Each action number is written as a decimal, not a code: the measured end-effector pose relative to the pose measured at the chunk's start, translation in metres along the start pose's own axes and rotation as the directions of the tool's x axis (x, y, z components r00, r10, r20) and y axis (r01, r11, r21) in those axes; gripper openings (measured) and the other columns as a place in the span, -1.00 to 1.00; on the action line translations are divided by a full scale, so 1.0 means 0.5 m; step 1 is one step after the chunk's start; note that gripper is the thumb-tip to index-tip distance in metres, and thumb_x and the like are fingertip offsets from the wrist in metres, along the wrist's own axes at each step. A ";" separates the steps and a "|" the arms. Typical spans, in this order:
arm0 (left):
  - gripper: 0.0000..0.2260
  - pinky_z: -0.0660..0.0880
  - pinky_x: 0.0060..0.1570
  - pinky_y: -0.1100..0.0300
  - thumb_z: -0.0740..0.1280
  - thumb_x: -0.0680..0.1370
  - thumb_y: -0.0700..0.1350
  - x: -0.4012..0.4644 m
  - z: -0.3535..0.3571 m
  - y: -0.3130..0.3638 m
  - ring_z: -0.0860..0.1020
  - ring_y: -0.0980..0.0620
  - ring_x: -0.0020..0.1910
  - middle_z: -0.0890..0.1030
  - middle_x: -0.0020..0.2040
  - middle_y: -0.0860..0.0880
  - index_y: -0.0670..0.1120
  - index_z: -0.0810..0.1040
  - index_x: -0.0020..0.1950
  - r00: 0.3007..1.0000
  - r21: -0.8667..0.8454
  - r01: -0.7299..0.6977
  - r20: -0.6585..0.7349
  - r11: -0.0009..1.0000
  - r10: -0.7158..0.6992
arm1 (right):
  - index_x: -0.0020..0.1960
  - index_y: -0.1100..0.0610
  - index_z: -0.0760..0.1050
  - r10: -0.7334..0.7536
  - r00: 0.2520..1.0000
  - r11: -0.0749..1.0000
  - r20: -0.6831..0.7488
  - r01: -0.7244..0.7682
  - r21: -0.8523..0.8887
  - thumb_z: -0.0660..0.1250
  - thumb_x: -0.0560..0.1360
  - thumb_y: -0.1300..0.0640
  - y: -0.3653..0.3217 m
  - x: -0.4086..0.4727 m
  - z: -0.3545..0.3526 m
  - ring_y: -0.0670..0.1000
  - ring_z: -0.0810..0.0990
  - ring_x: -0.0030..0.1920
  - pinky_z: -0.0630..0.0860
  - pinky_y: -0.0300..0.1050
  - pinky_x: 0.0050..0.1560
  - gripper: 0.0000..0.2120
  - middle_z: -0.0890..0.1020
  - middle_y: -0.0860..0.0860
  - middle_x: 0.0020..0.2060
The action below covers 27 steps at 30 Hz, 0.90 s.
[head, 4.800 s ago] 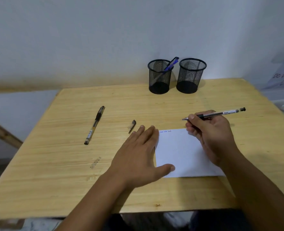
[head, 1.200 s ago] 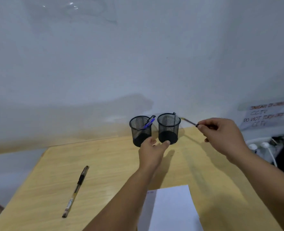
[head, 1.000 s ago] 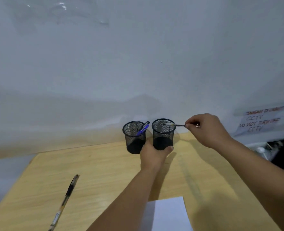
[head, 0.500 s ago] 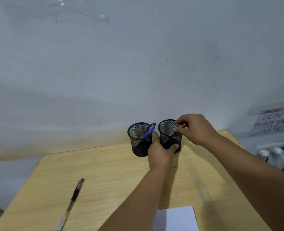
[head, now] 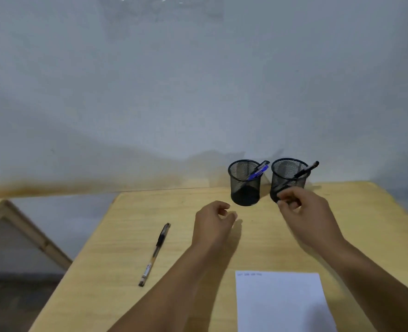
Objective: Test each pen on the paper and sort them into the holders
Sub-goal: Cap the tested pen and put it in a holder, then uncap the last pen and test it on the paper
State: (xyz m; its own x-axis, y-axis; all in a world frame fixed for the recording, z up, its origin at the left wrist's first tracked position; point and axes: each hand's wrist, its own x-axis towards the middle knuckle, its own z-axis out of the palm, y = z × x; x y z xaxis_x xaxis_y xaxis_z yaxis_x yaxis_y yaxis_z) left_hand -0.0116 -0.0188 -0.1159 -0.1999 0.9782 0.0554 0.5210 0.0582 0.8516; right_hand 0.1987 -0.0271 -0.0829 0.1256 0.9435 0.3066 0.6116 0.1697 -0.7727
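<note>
Both forearms are stretched forward over the wooden table (head: 356, 212), reaching from the near edge toward the far side. The left hand (head: 212, 224) is held above the tabletop with the palm turned down and inward; its fingers are loosely curled, thumb and forefinger apart, and nothing is gripped. The right hand (head: 306, 212) is raised just in front of the right mesh pen holder (head: 288, 173), partly covering its base, with the fingers bent inward and slightly parted; nothing is seen between them, and contact with the holder cannot be told.

A black pen (head: 303, 172) is leaned inside the right holder, its top end projecting over the rim to the right. A blue pen (head: 259, 171) is leaned likewise in the left mesh pen holder (head: 244, 185), which is stood just beside the other near the wall. A third pen with a black cap (head: 155, 254) is laid on the table, well to the left of the left hand. A white sheet of paper (head: 282, 303) with small marks along its top edge is laid between the forearms at the near edge.
</note>
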 end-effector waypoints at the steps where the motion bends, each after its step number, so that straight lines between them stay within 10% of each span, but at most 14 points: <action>1: -0.82 0.57 -0.04 0.13 0.46 0.47 0.03 0.007 -0.026 -0.012 0.63 0.08 -0.13 0.65 -0.09 0.12 0.06 0.63 0.05 1.000 0.043 -0.011 -0.008 0.999 0.012 | -0.05 0.00 0.63 0.006 0.999 1.000 0.040 -0.007 0.014 0.40 0.48 0.18 -0.014 -0.014 0.023 -0.17 0.55 -0.21 0.44 -0.23 -0.24 -0.90 0.60 -0.21 -0.26; 7: -0.75 0.36 0.01 0.31 0.24 0.61 -0.22 0.055 -0.190 -0.098 0.56 0.04 0.10 0.64 0.10 0.00 0.00 0.63 0.18 0.996 0.274 -0.072 0.072 0.959 0.054 | -0.05 -0.12 0.62 0.040 0.945 0.999 0.325 -0.030 -0.037 0.34 0.49 0.08 -0.105 -0.093 0.176 -0.14 0.60 -0.19 0.61 -0.04 -0.08 -0.87 0.62 -0.20 -0.18; 12: -0.61 0.41 0.13 0.21 0.20 0.57 -0.35 0.078 -0.299 -0.164 0.52 -0.01 0.21 0.55 0.24 -0.06 0.04 0.62 0.23 0.942 0.457 -0.223 0.329 0.861 0.070 | 0.31 -0.17 0.49 -0.204 0.736 0.943 0.646 0.326 -0.074 0.22 0.54 0.03 -0.189 -0.180 0.281 -0.08 0.55 0.13 0.52 -0.09 0.10 -0.65 0.58 -0.12 0.11; 19: -0.57 0.42 0.18 0.11 0.23 0.59 -0.30 0.071 -0.344 -0.197 0.47 -0.01 0.15 0.52 0.20 -0.04 0.14 0.57 0.31 0.854 0.491 -0.422 0.498 0.762 0.152 | 0.40 -0.17 0.39 -0.321 0.652 0.799 0.687 0.575 -0.172 0.11 0.60 -0.03 -0.252 -0.222 0.333 0.09 0.43 0.14 0.45 0.01 0.07 -0.61 0.46 -0.02 0.14; 27: -0.76 0.52 0.07 0.04 0.38 0.52 -0.20 0.033 -0.357 -0.209 0.57 0.00 0.02 0.59 0.04 -0.02 0.03 0.68 0.12 0.880 0.480 -0.442 0.396 0.758 0.263 | 0.16 -0.03 0.57 -0.277 0.718 0.871 0.639 0.468 -0.148 0.25 0.56 -0.01 -0.228 -0.215 0.306 -0.03 0.51 0.05 0.50 -0.13 0.01 -0.78 0.51 -0.07 0.01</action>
State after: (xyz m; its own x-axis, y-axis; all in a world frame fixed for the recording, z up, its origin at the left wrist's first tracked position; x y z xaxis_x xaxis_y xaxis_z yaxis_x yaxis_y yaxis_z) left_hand -0.2173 -0.0444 -0.1109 0.2894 0.9549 0.0662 0.8813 -0.2927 0.3710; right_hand -0.0040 -0.1043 -0.1126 -0.5784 0.8119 0.0789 0.7075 0.5475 -0.4469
